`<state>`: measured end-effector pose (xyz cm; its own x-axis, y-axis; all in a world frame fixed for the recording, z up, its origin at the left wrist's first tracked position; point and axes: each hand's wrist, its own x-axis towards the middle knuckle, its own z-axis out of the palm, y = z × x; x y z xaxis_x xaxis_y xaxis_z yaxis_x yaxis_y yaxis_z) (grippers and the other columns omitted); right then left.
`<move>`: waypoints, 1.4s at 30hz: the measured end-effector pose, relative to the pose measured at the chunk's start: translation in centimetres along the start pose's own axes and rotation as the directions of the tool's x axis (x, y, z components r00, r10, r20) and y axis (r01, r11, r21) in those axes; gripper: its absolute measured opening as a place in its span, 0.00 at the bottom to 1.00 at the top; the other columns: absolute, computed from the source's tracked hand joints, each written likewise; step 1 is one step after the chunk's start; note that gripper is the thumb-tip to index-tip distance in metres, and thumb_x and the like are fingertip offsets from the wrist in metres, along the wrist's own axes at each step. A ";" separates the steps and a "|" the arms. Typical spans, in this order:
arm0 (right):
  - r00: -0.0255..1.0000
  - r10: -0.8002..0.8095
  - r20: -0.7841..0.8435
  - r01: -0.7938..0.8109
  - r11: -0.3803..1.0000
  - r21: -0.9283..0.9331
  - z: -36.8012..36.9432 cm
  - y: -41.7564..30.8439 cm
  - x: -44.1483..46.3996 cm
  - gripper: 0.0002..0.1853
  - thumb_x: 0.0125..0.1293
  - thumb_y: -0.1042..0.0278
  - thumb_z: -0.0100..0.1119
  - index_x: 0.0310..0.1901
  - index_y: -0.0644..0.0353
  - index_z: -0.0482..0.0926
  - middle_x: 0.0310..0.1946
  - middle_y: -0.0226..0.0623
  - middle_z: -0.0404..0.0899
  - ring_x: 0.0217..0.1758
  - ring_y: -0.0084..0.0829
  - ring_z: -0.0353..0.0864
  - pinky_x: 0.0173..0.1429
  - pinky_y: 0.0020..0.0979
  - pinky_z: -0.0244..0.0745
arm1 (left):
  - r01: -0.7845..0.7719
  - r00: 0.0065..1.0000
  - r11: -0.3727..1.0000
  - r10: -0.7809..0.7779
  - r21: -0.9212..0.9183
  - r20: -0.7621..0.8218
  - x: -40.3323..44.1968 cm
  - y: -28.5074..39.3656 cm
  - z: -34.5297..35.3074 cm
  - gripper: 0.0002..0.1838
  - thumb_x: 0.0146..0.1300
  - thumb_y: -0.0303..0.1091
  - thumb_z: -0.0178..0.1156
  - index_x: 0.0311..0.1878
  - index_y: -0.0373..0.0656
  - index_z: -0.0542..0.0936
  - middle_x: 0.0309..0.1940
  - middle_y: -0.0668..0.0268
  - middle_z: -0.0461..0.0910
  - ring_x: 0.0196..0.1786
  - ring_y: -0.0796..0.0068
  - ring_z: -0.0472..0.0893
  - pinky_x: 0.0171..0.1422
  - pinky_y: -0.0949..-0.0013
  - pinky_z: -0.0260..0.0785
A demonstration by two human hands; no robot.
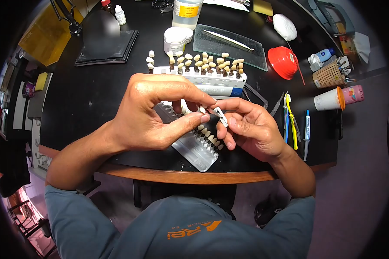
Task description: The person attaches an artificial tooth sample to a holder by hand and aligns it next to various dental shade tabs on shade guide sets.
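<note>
Over the front of the desk, my left hand (153, 112) pinches a small tooth-shaped shade tab (202, 110) between thumb and index finger. Close beside it, my right hand (255, 129) grips a small white-and-grey tab holder (221, 117) between thumb and fingers. The fingertips of both hands nearly meet, so I cannot tell whether the two pieces are joined. Under my hands lies a grey shade guide tray (199, 159) with a row of tooth tabs, partly covered by my left hand. Behind stands a second shade guide (207, 88), its tooth tabs upright.
A glass slab (255, 56) bearing a white spatula (229, 39), white jars (175, 41) and a clear bottle (187, 13) are at the back. To the right are a red bowl (283, 62), a yellow toothbrush (291, 116), a syringe (307, 134) and a cup (328, 100).
</note>
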<state>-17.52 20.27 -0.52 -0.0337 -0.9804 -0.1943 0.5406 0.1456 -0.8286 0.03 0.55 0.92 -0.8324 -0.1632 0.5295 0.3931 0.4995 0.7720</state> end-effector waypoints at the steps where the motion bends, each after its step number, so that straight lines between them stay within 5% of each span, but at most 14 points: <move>1: 1.000 -0.004 0.007 0.004 1.000 0.001 0.0 0.0 0.0 0.21 0.80 0.70 0.54 0.69 0.69 0.71 0.40 0.43 0.85 0.35 0.24 0.83 0.43 0.23 0.79 | 0.001 1.000 1.000 -0.001 0.000 0.000 0.0 0.0 0.0 0.12 0.55 0.22 0.75 0.44 0.35 0.89 0.37 0.59 0.90 0.35 0.76 0.86 0.36 0.75 0.75; 19: 0.996 0.075 0.039 -0.076 0.997 0.022 -0.2 -0.3 -0.1 0.21 0.79 0.71 0.49 0.69 0.70 0.73 0.42 0.44 0.85 0.38 0.26 0.84 0.46 0.25 0.78 | -0.049 0.999 0.994 0.048 0.099 0.016 0.0 0.0 -0.1 0.10 0.54 0.22 0.76 0.41 0.36 0.90 0.33 0.61 0.90 0.32 0.76 0.85 0.35 0.75 0.76; 25: 0.994 0.103 0.026 -0.104 0.994 0.045 -0.1 -0.4 -0.2 0.20 0.79 0.72 0.48 0.67 0.70 0.75 0.42 0.45 0.85 0.37 0.28 0.86 0.45 0.26 0.79 | 0.062 0.998 0.993 -0.060 0.105 -0.021 0.0 0.3 -0.1 0.09 0.57 0.22 0.74 0.42 0.34 0.90 0.32 0.59 0.89 0.31 0.78 0.85 0.36 0.76 0.75; 42: 0.998 0.063 0.002 -0.063 0.998 -0.009 0.1 -0.4 -0.2 0.19 0.79 0.69 0.54 0.66 0.69 0.76 0.41 0.44 0.86 0.37 0.25 0.87 0.44 0.24 0.79 | 0.099 0.995 0.988 -0.097 0.117 -0.028 -0.1 0.0 -0.2 0.09 0.58 0.21 0.73 0.43 0.35 0.89 0.32 0.60 0.89 0.32 0.80 0.84 0.38 0.76 0.74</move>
<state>-17.65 20.42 -0.03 0.0018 -0.9695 -0.2451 0.5344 0.2081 -0.8192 0.16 0.44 0.98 -0.8554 -0.2343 0.4620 0.2601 0.5769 0.7743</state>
